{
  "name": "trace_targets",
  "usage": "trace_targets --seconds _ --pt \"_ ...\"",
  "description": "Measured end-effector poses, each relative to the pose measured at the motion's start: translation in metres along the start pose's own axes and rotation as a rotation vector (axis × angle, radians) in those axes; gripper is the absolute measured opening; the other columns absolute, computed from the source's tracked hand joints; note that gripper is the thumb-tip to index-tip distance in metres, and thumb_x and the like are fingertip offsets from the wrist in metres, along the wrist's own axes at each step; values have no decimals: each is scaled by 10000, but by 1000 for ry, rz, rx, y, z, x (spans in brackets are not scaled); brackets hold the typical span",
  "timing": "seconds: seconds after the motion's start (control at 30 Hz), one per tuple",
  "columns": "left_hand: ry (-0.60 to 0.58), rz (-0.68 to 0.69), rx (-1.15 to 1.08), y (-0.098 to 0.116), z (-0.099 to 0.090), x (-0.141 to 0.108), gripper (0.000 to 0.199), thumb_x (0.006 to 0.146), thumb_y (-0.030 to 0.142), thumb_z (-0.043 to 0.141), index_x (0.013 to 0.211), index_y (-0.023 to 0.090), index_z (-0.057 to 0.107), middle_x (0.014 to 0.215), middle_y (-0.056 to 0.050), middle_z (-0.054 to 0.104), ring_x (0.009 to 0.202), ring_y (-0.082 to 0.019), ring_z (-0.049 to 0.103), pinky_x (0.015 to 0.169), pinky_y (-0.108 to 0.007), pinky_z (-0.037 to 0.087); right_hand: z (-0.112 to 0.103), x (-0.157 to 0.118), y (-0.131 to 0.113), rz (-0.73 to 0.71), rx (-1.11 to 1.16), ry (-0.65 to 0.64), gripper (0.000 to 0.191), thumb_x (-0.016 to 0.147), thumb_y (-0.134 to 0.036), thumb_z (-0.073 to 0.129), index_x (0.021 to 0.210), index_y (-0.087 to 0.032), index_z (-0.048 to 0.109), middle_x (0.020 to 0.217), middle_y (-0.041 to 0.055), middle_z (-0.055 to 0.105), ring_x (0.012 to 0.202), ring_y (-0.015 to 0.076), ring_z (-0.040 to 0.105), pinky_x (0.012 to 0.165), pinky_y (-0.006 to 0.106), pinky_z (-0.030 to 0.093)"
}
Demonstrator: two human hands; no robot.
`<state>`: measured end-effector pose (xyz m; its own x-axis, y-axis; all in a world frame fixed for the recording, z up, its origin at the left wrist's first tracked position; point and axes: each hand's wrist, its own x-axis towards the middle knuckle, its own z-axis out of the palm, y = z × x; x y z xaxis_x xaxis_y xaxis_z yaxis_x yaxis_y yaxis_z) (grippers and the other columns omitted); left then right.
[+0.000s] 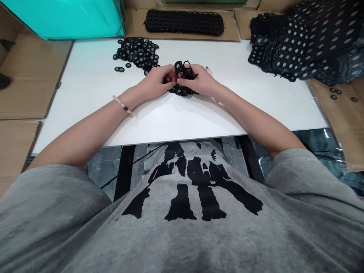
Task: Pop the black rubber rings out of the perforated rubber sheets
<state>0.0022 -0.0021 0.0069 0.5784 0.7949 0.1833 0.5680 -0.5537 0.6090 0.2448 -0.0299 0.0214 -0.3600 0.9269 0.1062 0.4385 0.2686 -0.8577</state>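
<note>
A crumpled black piece with pale dots [182,90] is held between both hands over the white table [176,117]. My left hand [162,79] pinches its left side, fingertips pressed together. From the right, my right hand [200,79] has its thumb and fingers closed on the same piece, whose loose black loops rise between the hands. What exactly the fingertips grip is too small to tell. Just behind my left hand lies a pile of small black rings with pale centres [138,51].
Black perforated strips [184,22] lie on cardboard behind the table. A heap of dotted black sheets [301,45] covers the back right. At the back left stands a turquoise box [82,17]. A white pen-like object [209,71] is beside my right hand.
</note>
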Motion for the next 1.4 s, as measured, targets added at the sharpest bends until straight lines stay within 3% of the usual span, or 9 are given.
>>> trace_targets --seconds 0.33,0.63,1.0,1.4 --pt "11 31 -14 -3 2 2 285 915 660 711 962 402 600 1038 -2 860 943 -247 581 991 -509 600 -2 -3 -4 16 -35 -46 532 765 -735 1012 892 -380 638 889 50 769 1141 401 719 879 569 635" --pt "7 56 -5 -5 2 2 374 976 736 715 937 394 569 1048 -12 875 929 -231 554 1035 -525 639 -3 -2 -1 15 -21 -43 532 734 -733 1005 881 -387 629 979 57 802 1196 409 718 918 600 651" --pt "14 50 -36 -7 3 4 309 921 684 741 941 414 591 998 0 881 915 -251 550 1030 -533 626 -2 0 3 -1 8 -42 520 672 -743 1000 841 -416 634 875 60 757 1208 445 700 924 611 605" --pt "1 19 -19 -6 1 2 322 952 701 737 974 402 621 1056 3 890 966 -253 584 1036 -538 597 0 0 1 -3 -30 -25 489 775 -683 1011 888 -373 649 933 56 791 1167 398 728 907 585 656"
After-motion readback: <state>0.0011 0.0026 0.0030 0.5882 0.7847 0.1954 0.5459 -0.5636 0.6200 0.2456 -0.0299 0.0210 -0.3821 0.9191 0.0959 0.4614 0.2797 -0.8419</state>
